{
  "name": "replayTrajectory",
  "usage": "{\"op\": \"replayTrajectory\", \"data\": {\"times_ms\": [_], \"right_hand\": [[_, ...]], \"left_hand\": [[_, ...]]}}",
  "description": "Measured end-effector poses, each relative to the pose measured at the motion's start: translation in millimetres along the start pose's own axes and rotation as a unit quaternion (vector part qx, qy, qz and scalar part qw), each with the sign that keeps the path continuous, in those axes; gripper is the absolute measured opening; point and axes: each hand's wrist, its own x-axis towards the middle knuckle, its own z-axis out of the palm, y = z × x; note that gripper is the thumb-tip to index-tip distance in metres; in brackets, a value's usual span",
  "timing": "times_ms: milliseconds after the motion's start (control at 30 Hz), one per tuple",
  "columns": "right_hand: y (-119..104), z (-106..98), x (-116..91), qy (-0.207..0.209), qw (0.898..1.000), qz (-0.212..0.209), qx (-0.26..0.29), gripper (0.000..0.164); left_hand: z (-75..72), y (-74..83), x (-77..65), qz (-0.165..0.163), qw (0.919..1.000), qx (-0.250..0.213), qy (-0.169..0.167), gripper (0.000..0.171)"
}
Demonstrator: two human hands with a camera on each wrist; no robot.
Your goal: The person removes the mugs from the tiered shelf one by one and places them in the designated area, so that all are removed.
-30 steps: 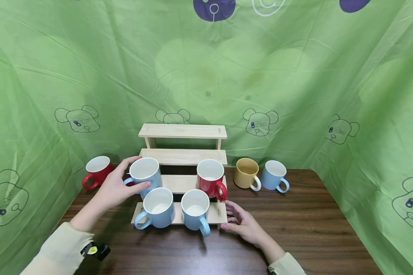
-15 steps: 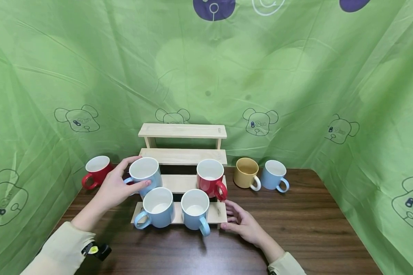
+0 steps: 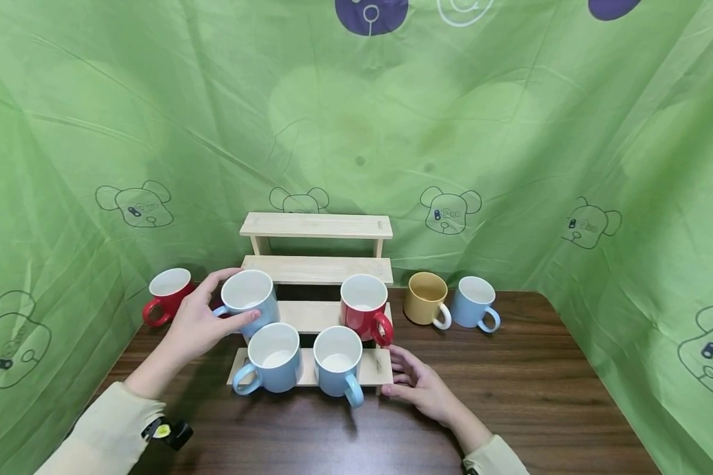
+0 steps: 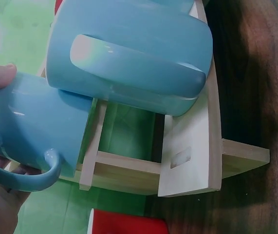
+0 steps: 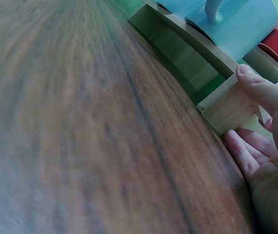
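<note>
A stepped wooden rack (image 3: 315,270) stands on the table. My left hand (image 3: 199,323) grips a light blue mug (image 3: 264,310) at the left of the second tier from the bottom, thumb on its front and fingers round the far side. In the left wrist view, that mug (image 4: 41,122) has its handle towards the palm. My right hand (image 3: 418,386) holds the rack's lower right end, thumb at the front corner (image 5: 229,105). Two blue mugs (image 3: 274,359) sit on the lowest tier, handles outward. A red mug (image 3: 356,323) stands at the right of the second tier.
Left of the rack stands another red mug (image 3: 169,300). To its right are a yellow mug (image 3: 422,307) with a white handle and a blue mug (image 3: 466,313). A green patterned cloth (image 3: 356,132) hangs behind and at both sides of the brown table (image 3: 511,396).
Almost nothing differs. The left hand and the blue mug it grips have shifted very slightly; the right hand stays at the rack's end.
</note>
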Motion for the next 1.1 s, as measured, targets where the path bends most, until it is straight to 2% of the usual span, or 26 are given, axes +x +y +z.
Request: {"op": "replayTrajectory", "data": {"times_ms": [300, 700, 1100], "right_hand": [[-0.6, -0.1, 0.8, 0.000, 1.000, 0.001, 0.003, 0.076], [-2.7, 1.7, 1.2, -0.002, 1.000, -0.006, 0.000, 0.076], [-3.3, 1.5, -1.0, 0.000, 1.000, -0.005, 0.002, 0.076]], "left_hand": [[-2.8, 0.0, 2.2, 0.002, 0.9998, -0.020, 0.006, 0.083], [-10.1, 6.2, 4.5, 0.011, 0.9998, -0.005, 0.018, 0.083], [-18.1, 17.5, 3.4, 0.020, 0.9997, 0.005, 0.016, 0.083]]}}
